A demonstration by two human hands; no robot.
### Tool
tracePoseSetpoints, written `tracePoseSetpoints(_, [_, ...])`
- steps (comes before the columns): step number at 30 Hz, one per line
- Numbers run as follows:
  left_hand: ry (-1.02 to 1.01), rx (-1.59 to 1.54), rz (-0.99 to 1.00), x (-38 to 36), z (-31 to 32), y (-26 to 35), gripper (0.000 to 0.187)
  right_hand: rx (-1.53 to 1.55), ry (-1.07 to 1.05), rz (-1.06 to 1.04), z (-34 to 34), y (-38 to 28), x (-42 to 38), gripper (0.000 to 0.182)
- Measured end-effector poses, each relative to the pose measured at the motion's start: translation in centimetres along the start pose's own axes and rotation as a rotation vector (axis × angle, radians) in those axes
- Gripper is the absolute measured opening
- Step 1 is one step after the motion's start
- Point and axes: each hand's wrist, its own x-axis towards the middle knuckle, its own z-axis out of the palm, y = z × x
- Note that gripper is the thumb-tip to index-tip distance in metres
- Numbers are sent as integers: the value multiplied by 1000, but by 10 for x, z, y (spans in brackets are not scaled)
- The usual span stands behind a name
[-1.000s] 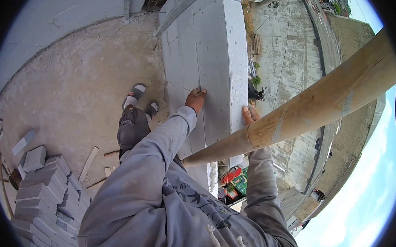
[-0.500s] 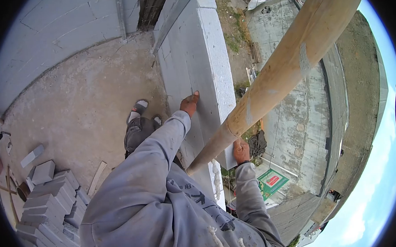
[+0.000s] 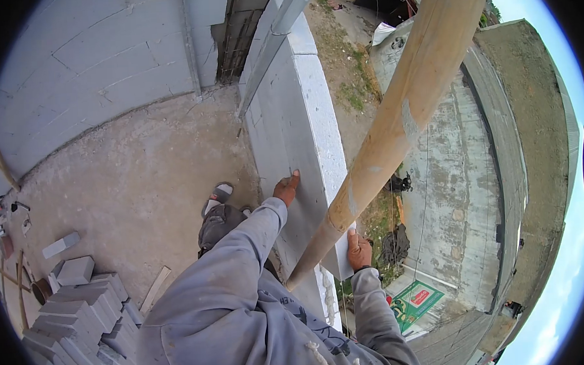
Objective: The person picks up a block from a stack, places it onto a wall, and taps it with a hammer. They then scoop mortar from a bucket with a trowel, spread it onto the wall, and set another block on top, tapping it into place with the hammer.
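Note:
A pale grey lightweight concrete block (image 3: 306,142) sits on top of a thin wall, its long upper edge running away from me. My left hand (image 3: 286,188) is pressed to the block's inner face, thumb stretched out and the other fingers partly hidden. My right hand (image 3: 359,250) grips the block's near outer end, thumb up on its side and fingers out of sight. A thick wooden pole (image 3: 385,138) slants across the block between my hands. Below it, mortar (image 3: 328,296) shows along the lower wall course.
Grey blocks (image 3: 77,313) are piled at lower left on the concrete floor (image 3: 133,171). A metal post (image 3: 275,44) leans by the wall's far part. Beyond the wall there is a drop to lower ground, with a green sign (image 3: 417,301) and a concrete roof (image 3: 445,207).
The view has tilted, so the wall, block and hands appear lower in the picture. Both hands stay on the block; no clear movement of the block itself shows.

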Motion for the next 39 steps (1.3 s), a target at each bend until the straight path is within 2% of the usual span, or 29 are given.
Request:
tracePoseSetpoints(3, [-29, 4, -24, -7, -1, 3, 61, -39, 44, 6, -1, -6, -6, 58])
tracePoseSetpoints(6, [49, 30, -11, -9, -1, 7, 64, -22, 49, 12, 0, -7, -7, 60])
tracePoseSetpoints(8, [-63, 169, -35, -3, -7, 4, 68, -43, 51, 17, -6, -16, -11, 60])
tracePoseSetpoints(9, [-56, 175, -25, 6, -9, -3, 68, -66, 50, 20, -6, -23, -12, 61])
tracePoseSetpoints(11, [75, 292, 137, 27, -13, -17, 74, -44, 47, 0, -1, -7, -4, 61])
tracePoseSetpoints(12, [73, 303, 144, 28, -18, -6, 74, -38, 42, -9, 1, 0, -4, 61])
tracePoseSetpoints(16, [91, -83, 333, 13, -27, 108, 72, -45, 21, 21, -2, -2, -5, 59])
tracePoseSetpoints(18, [103, -95, 479, 23, -23, 155, 78, -30, 42, 25, -2, -4, -6, 59])
tracePoseSetpoints(22, [127, -134, 474, 43, -8, 222, 85, -51, 43, 58, 0, 1, -4, 59])
tracePoseSetpoints(23, [122, -59, 494, 51, -3, 229, 87, -46, 45, 62, -2, 1, -3, 59])
tracePoseSetpoints(29, [203, 324, 448, 35, 2, 247, 83, -22, 46, 82, -4, -2, -3, 58])
tracePoseSetpoints(33, [169, 273, 444, 49, 0, 240, 83, 16, 24, 94, -8, -12, -5, 58])
tracePoseSetpoints(36, [53, 22, 450, 83, 3, 224, 84, 15, 8, 139, -10, -8, -1, 63])
tracePoseSetpoints(38, [105, 254, 491, 70, -3, 227, 82, -76, -2, 146, -4, -1, -2, 68])
tracePoseSetpoints(39, [103, 157, 544, 77, -2, 226, 80, -48, -35, 172, -6, -6, -5, 71])
